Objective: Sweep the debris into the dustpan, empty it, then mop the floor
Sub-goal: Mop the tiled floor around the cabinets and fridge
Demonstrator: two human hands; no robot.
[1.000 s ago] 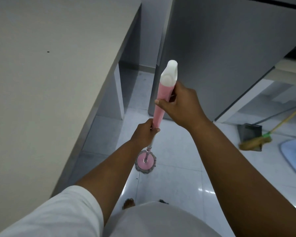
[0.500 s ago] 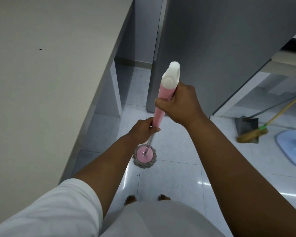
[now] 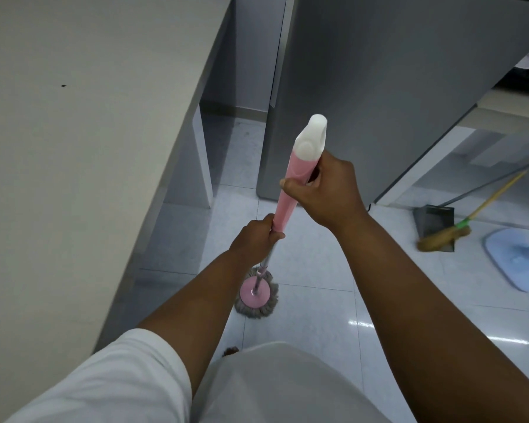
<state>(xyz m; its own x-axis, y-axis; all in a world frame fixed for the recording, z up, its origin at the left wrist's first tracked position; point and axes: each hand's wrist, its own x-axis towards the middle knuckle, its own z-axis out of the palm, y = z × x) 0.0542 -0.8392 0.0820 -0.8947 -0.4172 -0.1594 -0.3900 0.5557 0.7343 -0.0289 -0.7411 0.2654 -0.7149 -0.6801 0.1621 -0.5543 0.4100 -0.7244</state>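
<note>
— Mops: how many do you count?
— One mop (image 3: pixel 283 207). Its pink grip with the white cap is up near the camera. A thin metal shaft runs down from it. The round pink mop head (image 3: pixel 255 296), fringed in grey, lies flat on the white tiled floor (image 3: pixel 318 315) just in front of the person.
— And hands on it?
— Two. The right hand (image 3: pixel 327 193) is uppermost, fingers and thumb wrapped round the pink grip just below the white cap. The left hand (image 3: pixel 255 236) is lower, clenched round the pole where the pink ends and the metal begins. The two hands are near each other, not touching.
— Where are the sweeping things?
— One dustpan (image 3: pixel 434 221) and one broom (image 3: pixel 440 239), both on the floor to the right, well apart from the mop. The dark dustpan stands by the foot of the grey cabinet (image 3: pixel 379 87). The broom's straw bristles lie across its front, with a green band above them and the yellow stick slanting up to the right. Whether anything lies in the pan, I cannot tell.
— Anything else?
— One pale blue flat thing (image 3: pixel 519 261) at the right edge, just beside the broom. One pale counter (image 3: pixel 74 148) fills the left. The toes of one foot (image 3: pixel 231 351) show below the mop head, and one white sleeve (image 3: pixel 113 377) covers the left upper arm.
</note>
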